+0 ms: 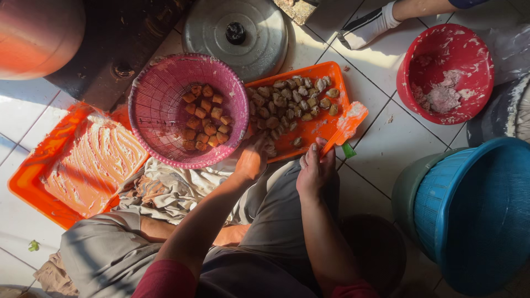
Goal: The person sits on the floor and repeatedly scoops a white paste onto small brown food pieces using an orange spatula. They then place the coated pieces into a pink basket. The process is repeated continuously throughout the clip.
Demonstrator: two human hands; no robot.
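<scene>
Your right hand (316,168) grips an orange spatula (346,126) at the orange tray (309,129) edge, left hand (253,157) curled beside the pink basket (165,110), white tile open rightward.

This is a home kitchen floor used for food preparation. White floor tiles (386,138) carry an orange tray (326,124) of floured pieces, a pink basket (160,105) of browned ones, a red bowl (475,60) smeared with dough, a metal pot lid (259,33) and a blue basket (475,215). The person sits on the floor among them.
</scene>
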